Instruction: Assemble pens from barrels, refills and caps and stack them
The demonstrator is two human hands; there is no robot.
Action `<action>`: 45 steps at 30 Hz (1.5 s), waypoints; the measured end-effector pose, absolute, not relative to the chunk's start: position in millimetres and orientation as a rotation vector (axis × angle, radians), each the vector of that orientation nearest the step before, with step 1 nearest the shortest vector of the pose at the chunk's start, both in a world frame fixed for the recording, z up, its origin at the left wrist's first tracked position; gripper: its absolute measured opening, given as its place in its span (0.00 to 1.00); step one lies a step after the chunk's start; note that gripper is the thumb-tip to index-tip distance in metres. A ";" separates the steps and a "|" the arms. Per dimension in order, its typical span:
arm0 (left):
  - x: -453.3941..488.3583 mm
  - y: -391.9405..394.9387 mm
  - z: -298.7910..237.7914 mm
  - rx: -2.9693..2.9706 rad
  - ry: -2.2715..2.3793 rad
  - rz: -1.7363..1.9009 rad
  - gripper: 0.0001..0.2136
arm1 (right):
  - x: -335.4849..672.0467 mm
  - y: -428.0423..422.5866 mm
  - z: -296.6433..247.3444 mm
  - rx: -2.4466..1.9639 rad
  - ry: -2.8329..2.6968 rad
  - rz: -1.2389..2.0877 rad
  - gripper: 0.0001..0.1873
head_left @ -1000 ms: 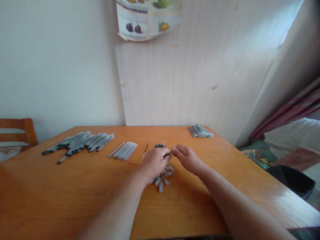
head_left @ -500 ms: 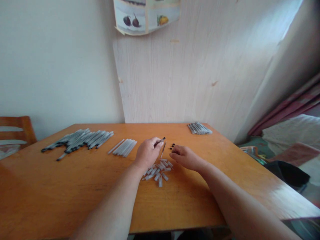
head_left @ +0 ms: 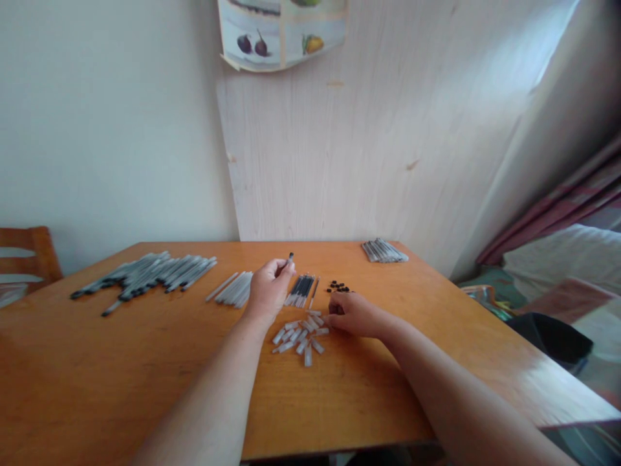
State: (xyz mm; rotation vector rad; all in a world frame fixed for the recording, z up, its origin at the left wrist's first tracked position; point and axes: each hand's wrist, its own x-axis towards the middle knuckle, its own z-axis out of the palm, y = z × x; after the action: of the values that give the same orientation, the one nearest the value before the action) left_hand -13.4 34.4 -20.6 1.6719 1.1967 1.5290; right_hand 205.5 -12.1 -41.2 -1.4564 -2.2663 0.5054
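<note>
My left hand [head_left: 268,289] is closed round a thin pen part with a dark tip that sticks up above the fingers. It hovers over the orange wooden table [head_left: 145,362], between a small row of clear pen barrels [head_left: 236,289] and a row of dark refills [head_left: 301,289]. My right hand [head_left: 350,312] rests on the table with fingers curled, at the right edge of a pile of short clear caps [head_left: 299,334]. What its fingertips pinch, if anything, is hidden. A few small black bits [head_left: 338,286] lie just beyond it.
A long heap of grey pens with dark tips [head_left: 145,275] lies at the table's left rear. Another bundle of grey pens [head_left: 384,251] sits at the far right corner. A wooden chair [head_left: 26,254] stands at the left. A fruit poster [head_left: 281,32] hangs on the wall.
My hands, joined on one pen part a second ago, have parted. The left hand moved away and left with the part. The right hand dropped back onto the cap pile.
</note>
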 end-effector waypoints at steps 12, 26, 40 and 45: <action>-7.6 26.7 -10.4 1.466 1.165 1.559 0.16 | 209.3 -10.8 -39.3 -1.496 -2.262 0.484 0.06; -11.1 28.2 -10.2 1.296 1.144 1.556 0.20 | 209.0 -14.8 -34.8 -1.519 -2.303 0.465 0.05; -8.4 23.8 -6.5 1.158 1.060 1.585 0.17 | 204.7 -17.4 -28.6 -1.319 -2.084 0.473 0.08; -7.0 26.1 -8.5 1.071 0.973 1.583 0.16 | 199.6 -19.8 -27.5 -1.264 -1.997 0.571 0.10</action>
State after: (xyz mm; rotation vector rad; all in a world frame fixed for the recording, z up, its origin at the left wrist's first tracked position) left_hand -7.0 26.1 -8.5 1.0709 0.9733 1.5833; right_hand 199.6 -19.8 -27.5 -1.2638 -1.9969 0.5713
